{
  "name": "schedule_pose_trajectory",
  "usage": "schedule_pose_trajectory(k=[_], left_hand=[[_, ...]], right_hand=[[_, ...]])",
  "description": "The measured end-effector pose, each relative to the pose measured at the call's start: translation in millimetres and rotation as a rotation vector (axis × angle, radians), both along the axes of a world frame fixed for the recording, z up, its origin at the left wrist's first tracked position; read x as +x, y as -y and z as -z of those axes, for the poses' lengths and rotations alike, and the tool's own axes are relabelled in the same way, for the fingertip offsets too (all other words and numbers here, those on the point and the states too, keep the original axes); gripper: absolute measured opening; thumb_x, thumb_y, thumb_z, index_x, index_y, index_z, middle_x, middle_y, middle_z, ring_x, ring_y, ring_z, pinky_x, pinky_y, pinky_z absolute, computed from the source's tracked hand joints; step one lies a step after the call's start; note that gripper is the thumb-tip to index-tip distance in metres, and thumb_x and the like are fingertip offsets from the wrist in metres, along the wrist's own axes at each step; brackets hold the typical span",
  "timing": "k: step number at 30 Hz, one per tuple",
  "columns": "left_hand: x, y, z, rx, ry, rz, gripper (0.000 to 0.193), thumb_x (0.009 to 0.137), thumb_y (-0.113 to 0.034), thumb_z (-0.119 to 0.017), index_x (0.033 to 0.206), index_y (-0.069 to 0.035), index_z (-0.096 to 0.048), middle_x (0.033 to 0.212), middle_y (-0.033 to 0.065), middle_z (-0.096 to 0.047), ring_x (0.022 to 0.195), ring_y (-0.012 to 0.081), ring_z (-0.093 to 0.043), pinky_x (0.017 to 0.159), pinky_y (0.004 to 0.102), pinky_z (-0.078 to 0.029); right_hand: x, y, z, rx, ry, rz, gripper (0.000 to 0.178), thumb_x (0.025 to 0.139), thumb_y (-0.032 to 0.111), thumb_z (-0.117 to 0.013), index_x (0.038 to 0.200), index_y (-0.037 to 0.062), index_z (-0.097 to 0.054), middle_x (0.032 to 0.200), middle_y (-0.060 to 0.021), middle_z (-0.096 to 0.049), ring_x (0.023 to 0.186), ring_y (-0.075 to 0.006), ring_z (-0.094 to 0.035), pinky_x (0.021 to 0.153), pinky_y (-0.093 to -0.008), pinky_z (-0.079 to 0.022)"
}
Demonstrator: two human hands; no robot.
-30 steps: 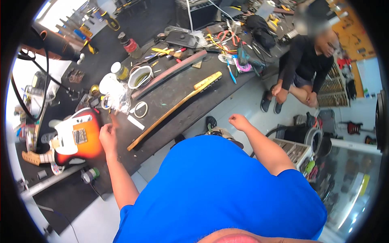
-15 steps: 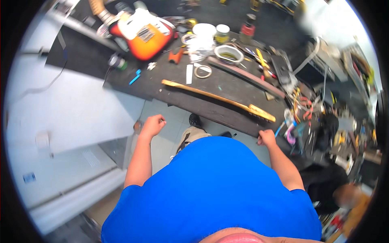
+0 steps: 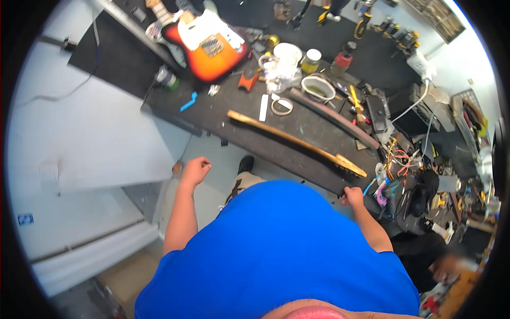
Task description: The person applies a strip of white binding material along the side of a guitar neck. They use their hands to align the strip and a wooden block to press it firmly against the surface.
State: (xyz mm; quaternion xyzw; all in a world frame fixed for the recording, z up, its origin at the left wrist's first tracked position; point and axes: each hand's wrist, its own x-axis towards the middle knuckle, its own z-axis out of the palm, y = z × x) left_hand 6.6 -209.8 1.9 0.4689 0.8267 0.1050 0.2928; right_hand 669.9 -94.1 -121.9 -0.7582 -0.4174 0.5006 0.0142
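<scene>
My left hand (image 3: 197,171) hangs in the air in front of the bench, its fingers curled in, and nothing shows in it. At the bench's front right edge is my right hand (image 3: 352,196), also closed with nothing visible in it; whether it touches the edge I cannot tell. A guitar neck (image 3: 287,139) lies lengthwise along the front of the dark workbench (image 3: 207,114), headstock toward my right hand. Behind it rests a long brownish bar (image 3: 334,118). A roll of tape (image 3: 281,106) and a white strip (image 3: 263,108) lie farther back.
A sunburst electric guitar (image 3: 218,58) lies at the back left. Near it are an orange tool (image 3: 248,81) and a blue piece (image 3: 188,101). Bowl (image 3: 319,89), jar (image 3: 311,61) and bottle (image 3: 344,58) stand behind. Cables and tools crowd the right, where another person (image 3: 419,255) is.
My view has turned, so the bench and its things sit farther right and lower in the picture. Both hands stay curled; the right one appears slightly lower.
</scene>
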Motion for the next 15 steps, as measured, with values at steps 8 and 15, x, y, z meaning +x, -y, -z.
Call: schedule_pose_trajectory(k=[8,15], left_hand=[[-39.4,-213.5,14.7,0.297,0.196,0.495,0.017,0.097,-0.013,-0.073,0.109,-0.001,-0.076,0.098,0.0185,-0.079,0.092,0.0315,-0.077,0.084,0.0402,-0.058],[-31.3,-358.8,20.7,0.332,0.185,0.633,0.020,0.095,-0.017,-0.072,0.108,-0.003,-0.077,0.104,0.0207,-0.079,0.102,0.0403,-0.075,0.090,0.0484,-0.058]], right_hand=[[-59.9,82.4,40.6,0.263,0.338,0.427,0.025,0.094,0.027,-0.064,0.102,0.0048,-0.074,0.074,-0.0109,-0.074,0.067,-0.0220,-0.072,0.061,-0.0377,-0.057],[-197.2,242.2,42.9,-0.067,0.151,-0.010,0.044,0.092,0.041,-0.072,0.108,-0.0003,-0.078,0.093,-0.0198,-0.080,0.090,-0.0331,-0.078,0.085,-0.0479,-0.060]])
